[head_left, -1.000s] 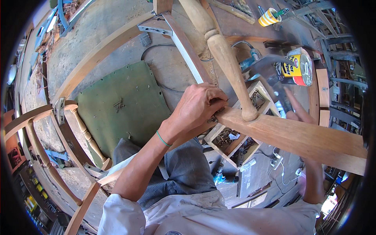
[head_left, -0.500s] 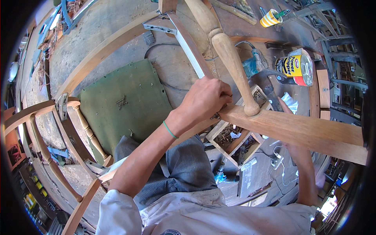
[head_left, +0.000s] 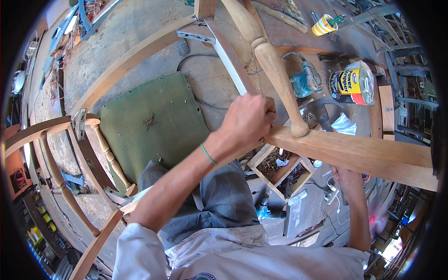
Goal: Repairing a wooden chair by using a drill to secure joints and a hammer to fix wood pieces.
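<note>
A wooden chair frame point(head_left: 350, 149) lies across my lap, its thick rail running right and a turned leg point(head_left: 275, 74) standing on it. At the rail's left end, my left hand point(head_left: 249, 119) is closed, fingers pinched at the joint with the white-edged crosspiece point(head_left: 233, 65). Whatever sits in those fingertips is hidden. My right hand point(head_left: 347, 182) is closed round the handle of a hammer, below the rail. The dark hammer head point(head_left: 322, 108) shows beyond the rail, which hides part of the handle.
A compartmented wooden box point(head_left: 280, 170) of screws and nails sits beneath the rail. Beyond are a teal power tool point(head_left: 305, 81), a yellow-and-black can point(head_left: 352, 84) and a striped cup point(head_left: 324, 25). Several nails lie on a green panel point(head_left: 154, 112); more frame with spindles point(head_left: 70, 200) stands left.
My right hand has drawn back toward me, below the rail, and the hammer head has come down and left with it. My left hand stays at the joint.
</note>
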The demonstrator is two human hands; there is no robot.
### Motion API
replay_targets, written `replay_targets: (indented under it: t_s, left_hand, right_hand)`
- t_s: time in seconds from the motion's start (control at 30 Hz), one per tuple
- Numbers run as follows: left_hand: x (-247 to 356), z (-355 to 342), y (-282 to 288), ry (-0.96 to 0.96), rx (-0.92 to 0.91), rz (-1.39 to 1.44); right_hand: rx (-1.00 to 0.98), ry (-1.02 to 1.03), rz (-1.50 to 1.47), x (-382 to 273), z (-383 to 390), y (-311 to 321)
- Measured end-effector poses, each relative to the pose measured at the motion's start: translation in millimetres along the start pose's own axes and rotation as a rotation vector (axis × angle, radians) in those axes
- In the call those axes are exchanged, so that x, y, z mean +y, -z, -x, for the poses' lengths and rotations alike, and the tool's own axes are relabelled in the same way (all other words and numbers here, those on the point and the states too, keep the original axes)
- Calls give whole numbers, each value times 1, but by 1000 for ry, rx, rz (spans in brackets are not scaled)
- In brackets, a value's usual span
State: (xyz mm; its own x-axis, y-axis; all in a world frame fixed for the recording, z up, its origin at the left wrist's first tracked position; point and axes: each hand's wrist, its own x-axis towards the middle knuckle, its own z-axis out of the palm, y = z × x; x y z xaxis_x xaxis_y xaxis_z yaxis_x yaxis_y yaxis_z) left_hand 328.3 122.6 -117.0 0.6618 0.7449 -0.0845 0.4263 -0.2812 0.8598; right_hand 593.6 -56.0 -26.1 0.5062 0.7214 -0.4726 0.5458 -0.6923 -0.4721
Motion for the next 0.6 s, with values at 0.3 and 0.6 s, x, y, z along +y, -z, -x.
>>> replay_targets:
  t_s: [0.3, 0.6]
  left_hand:
    - [3, -1, -2, -37, 65, -19]
    - [4, 1, -10, -154, 109, -80]
  right_hand:
    - [-141, -121, -221, -8, 11, -8]
    - [-192, -199, -348, -13, 23, -22]
